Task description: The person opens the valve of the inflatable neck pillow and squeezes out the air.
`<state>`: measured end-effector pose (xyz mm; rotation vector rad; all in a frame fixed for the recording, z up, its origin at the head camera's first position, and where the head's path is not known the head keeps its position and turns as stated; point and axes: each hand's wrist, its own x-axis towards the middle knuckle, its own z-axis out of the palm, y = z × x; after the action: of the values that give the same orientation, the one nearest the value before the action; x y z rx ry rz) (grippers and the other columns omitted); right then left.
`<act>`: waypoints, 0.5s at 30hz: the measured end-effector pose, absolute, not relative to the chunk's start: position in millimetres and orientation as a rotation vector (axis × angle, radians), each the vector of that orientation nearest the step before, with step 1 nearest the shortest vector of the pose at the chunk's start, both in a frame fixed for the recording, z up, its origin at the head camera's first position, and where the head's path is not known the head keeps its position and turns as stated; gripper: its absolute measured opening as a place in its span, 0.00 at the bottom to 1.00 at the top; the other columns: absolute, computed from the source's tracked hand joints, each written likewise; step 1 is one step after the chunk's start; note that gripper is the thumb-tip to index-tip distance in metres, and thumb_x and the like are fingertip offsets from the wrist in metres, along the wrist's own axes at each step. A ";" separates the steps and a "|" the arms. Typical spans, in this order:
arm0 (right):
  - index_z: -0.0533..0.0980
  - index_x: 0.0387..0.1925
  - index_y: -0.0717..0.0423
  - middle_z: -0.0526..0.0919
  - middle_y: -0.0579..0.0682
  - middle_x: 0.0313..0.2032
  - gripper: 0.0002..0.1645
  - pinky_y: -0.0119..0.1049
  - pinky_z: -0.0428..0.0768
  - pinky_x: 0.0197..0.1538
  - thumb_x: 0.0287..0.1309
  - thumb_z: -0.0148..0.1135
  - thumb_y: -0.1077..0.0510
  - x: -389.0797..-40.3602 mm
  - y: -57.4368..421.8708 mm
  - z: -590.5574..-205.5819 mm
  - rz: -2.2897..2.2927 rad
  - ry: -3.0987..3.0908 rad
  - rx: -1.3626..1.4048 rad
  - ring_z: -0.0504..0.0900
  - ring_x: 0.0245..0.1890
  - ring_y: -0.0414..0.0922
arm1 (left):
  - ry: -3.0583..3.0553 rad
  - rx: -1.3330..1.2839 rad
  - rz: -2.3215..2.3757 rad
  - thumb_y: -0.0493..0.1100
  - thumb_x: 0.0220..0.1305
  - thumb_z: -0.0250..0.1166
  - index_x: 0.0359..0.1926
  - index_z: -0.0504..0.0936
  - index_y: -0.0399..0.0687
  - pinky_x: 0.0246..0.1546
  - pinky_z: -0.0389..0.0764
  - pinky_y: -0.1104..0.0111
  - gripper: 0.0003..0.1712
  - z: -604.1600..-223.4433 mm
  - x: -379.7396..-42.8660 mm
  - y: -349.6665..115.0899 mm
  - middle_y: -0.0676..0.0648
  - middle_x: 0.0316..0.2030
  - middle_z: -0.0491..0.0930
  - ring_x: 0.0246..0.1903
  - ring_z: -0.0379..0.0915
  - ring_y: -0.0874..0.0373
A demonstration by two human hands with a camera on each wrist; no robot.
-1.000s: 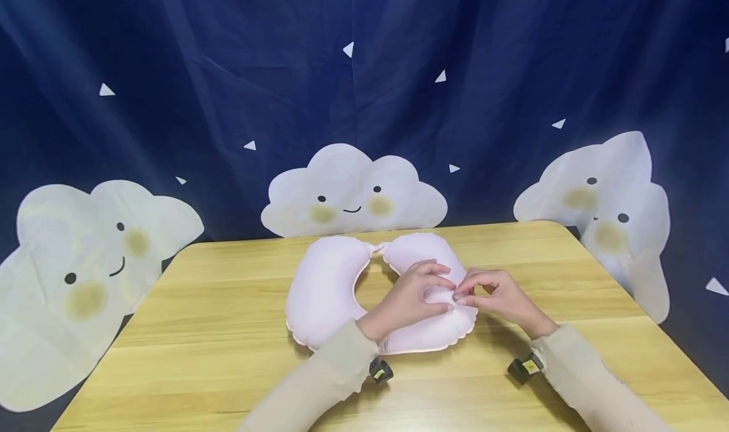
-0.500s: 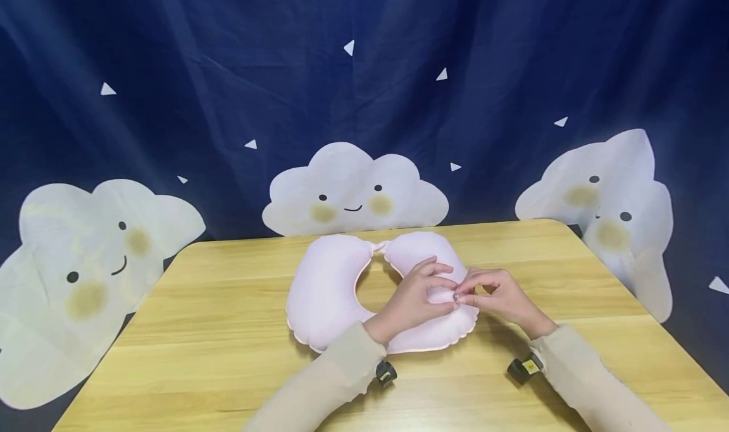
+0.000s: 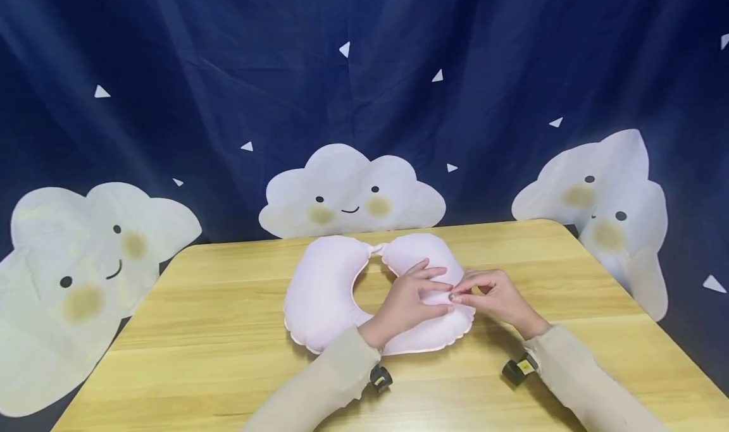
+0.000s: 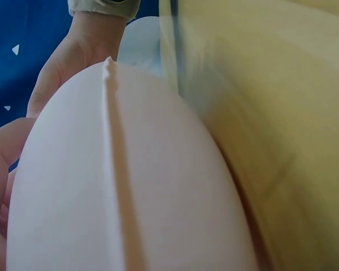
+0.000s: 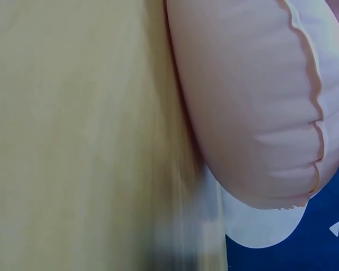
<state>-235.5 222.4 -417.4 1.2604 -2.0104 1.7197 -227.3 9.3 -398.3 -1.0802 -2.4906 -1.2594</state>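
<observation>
A pale pink inflatable neck pillow (image 3: 321, 286) lies flat on the table, its two ends joined by a small loop at the back. On its right arm is a small, shiny valve (image 3: 452, 297), mostly covered by fingertips. My right hand (image 3: 498, 299) pinches this valve between thumb and index finger. From the other side my left hand (image 3: 405, 302) reaches across the pillow, thumb and index finger holding it close around the valve. Both wrist views show mainly the pillow's puffy side and scalloped seam (image 5: 316, 90), with the fingertips hidden behind it.
The pillow lies on a light wooden table (image 3: 216, 331). Behind the table hangs a dark blue curtain (image 3: 296, 90) printed with white clouds (image 3: 353, 195) and small triangles. Each wrist wears a small black camera (image 3: 380, 378).
Both hands stay at the valve with only slight finger movement. The pillow keeps its place on the table; the head view shifts a little.
</observation>
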 end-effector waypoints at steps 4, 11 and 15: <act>0.84 0.30 0.63 0.85 0.51 0.27 0.13 0.27 0.76 0.38 0.44 0.64 0.79 -233.2 221.1 -415.3 1.729 -2.091 1.176 0.79 0.30 0.38 | -2.468 -1.037 -1.276 0.43 0.48 0.75 0.44 0.86 0.46 0.67 0.58 0.61 0.19 -400.2 -224.5 8.3 0.48 0.56 0.77 0.66 0.60 0.48; 0.83 0.28 0.63 0.85 0.47 0.26 0.11 0.26 0.75 0.37 0.45 0.64 0.78 -231.2 220.2 -415.3 1.755 -2.140 1.088 0.79 0.30 0.36 | -2.479 -1.001 -1.299 0.44 0.49 0.74 0.44 0.86 0.46 0.67 0.57 0.61 0.19 -402.4 -223.3 9.2 0.49 0.57 0.76 0.66 0.60 0.49; 0.83 0.28 0.64 0.86 0.47 0.28 0.11 0.26 0.76 0.39 0.45 0.64 0.79 -231.2 219.6 -416.3 1.748 -2.116 1.099 0.80 0.31 0.37 | -2.483 -0.995 -1.305 0.44 0.49 0.74 0.44 0.86 0.46 0.67 0.58 0.62 0.19 -401.7 -223.5 9.0 0.49 0.56 0.76 0.65 0.60 0.48</act>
<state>-231.2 219.6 -416.3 1.0990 -2.1160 1.7475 -223.5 9.0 -401.7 -0.9955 -2.4828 -1.3051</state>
